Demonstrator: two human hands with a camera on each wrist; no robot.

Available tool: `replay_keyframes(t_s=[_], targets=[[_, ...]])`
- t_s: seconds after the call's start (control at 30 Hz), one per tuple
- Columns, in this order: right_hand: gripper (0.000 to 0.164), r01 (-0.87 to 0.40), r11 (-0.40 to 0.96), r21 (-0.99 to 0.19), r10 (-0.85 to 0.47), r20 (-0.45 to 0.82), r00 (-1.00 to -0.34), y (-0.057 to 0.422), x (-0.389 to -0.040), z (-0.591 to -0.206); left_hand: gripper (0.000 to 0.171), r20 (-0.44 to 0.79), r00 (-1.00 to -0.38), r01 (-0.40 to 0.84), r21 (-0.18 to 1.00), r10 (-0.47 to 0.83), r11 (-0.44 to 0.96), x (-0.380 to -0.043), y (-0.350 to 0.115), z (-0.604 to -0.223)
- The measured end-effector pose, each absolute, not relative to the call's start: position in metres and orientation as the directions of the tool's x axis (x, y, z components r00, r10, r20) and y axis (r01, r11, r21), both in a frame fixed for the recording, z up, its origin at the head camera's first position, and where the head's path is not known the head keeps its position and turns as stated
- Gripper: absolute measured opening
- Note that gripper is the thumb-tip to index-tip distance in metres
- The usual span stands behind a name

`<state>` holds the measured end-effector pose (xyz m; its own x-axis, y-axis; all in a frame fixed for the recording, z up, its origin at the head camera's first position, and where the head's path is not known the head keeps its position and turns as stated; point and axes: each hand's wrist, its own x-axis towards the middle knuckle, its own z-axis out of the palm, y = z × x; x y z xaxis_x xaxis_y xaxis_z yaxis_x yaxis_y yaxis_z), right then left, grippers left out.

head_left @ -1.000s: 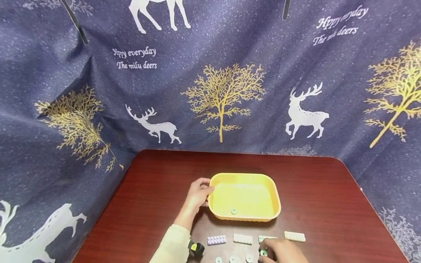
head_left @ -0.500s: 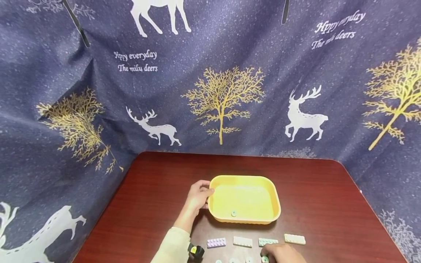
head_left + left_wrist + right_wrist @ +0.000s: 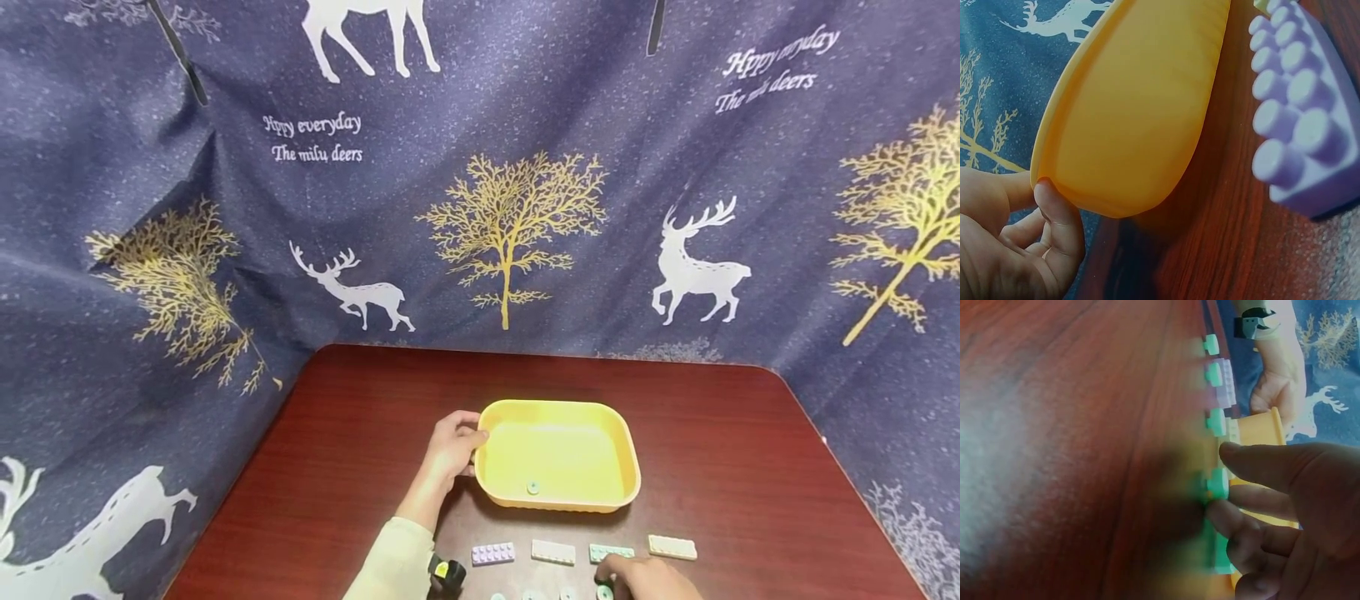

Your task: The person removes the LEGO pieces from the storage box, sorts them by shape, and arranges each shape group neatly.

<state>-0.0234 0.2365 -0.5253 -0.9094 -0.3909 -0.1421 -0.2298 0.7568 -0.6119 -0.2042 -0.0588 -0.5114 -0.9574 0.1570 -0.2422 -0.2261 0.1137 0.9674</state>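
Observation:
My left hand [image 3: 450, 446] grips the left rim of a yellow plastic tub [image 3: 555, 505], thumb inside and fingers outside. The left wrist view shows the same thumb [image 3: 1060, 203] on the rim. A small round pale-green piece [image 3: 533, 487] lies in the tub. My right hand [image 3: 647, 577] is low over the table, beside a round green piece [image 3: 604, 592] in the front row. In the right wrist view its thumb and fingers stand apart around a stubby-stemmed green piece [image 3: 1218, 483], with a gap at the thumb.
A row of studded toy bricks lies before the tub: purple [image 3: 493, 554], white [image 3: 553, 552], mint green [image 3: 611, 552] and cream [image 3: 672, 547]. More round pieces [image 3: 567, 594] line the bottom edge of the head view. A printed cloth [image 3: 480, 208] hangs behind the red-brown table [image 3: 360, 392].
The right hand has lowered the round green piece from behind the front row into line with it, uncovering the mint-green brick. The left hand keeps its hold on the tub.

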Motion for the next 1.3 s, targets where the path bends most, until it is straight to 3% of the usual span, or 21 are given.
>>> replay_keyframes(t_s=[0.37,0.6,0.83,1.1,1.3], targets=[[0.027,-0.182,0.760,-0.624,-0.335,-0.136,-0.932,0.226,-0.027,-0.508,0.038,-0.241,-0.956,-0.224,0.968,0.166,0.114,-0.202,-0.060,-0.511],[0.025,-0.275,0.760,-0.588,-0.320,0.030,-0.947,0.213,-0.038,-0.495,0.039,-0.239,-0.957,-0.223,0.969,0.164,0.111,-0.203,-0.060,-0.510],[0.014,-0.344,0.791,-0.506,-0.259,0.234,-0.937,0.200,-0.049,-0.484,0.039,-0.237,-0.957,-0.221,0.969,0.166,0.108,-0.203,-0.060,-0.510],[0.020,-0.343,0.796,-0.499,-0.241,0.259,-0.935,0.190,-0.059,-0.482,0.036,-0.236,-0.960,-0.221,0.969,0.152,0.114,-0.204,-0.059,-0.510],[0.027,-0.367,0.791,-0.490,-0.210,0.347,-0.914,0.184,-0.070,-0.484,0.035,-0.236,-0.960,-0.219,0.968,0.150,0.124,-0.205,-0.059,-0.510]])
